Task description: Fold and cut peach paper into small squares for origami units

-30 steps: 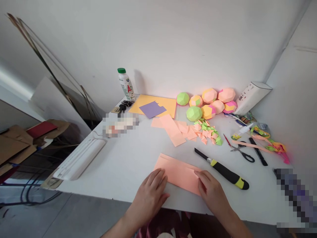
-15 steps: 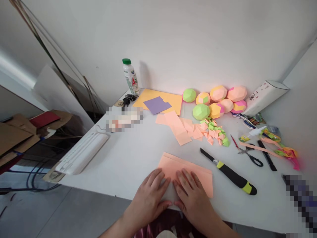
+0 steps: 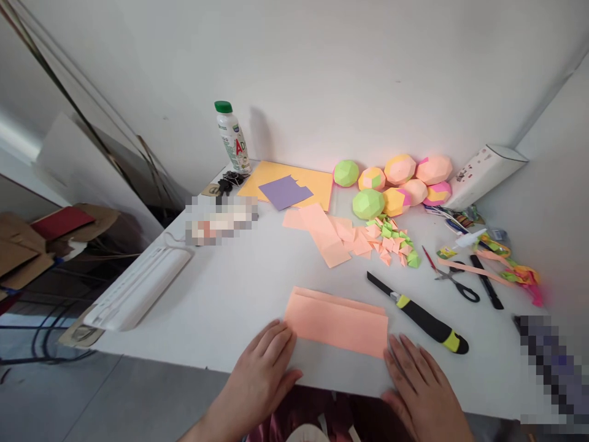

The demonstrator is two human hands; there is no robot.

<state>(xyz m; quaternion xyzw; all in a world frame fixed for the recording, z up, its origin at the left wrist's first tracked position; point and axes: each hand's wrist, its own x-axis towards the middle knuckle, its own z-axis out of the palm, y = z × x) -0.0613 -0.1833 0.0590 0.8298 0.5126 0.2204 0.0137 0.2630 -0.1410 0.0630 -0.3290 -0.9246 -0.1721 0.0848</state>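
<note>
A folded sheet of peach paper (image 3: 338, 322) lies on the white table close to its front edge, one layer showing a narrow strip past the other along the far side. My left hand (image 3: 267, 362) rests flat with fingers stretched out, its fingertips at the paper's left end. At the right end, my right hand (image 3: 418, 383) lies on the table, fingers extended, the tips near the paper's lower right corner. Neither hand holds anything. Just right of the paper is a black and lime utility knife (image 3: 421, 319) with its blade out.
Behind are loose peach strips (image 3: 326, 236), small folded paper pieces (image 3: 391, 239) and several faceted paper balls (image 3: 368, 204). Scissors (image 3: 460, 284) and a black cutter (image 3: 486, 282) lie right. A white bottle (image 3: 234, 141), yellow sheet (image 3: 322, 184), purple paper (image 3: 285, 192) and long white device (image 3: 138, 288) are left.
My right hand has slid off the paper to the right, and my left hand has shifted slightly left to its end. The whole folded sheet is uncovered. The view has shifted slightly.
</note>
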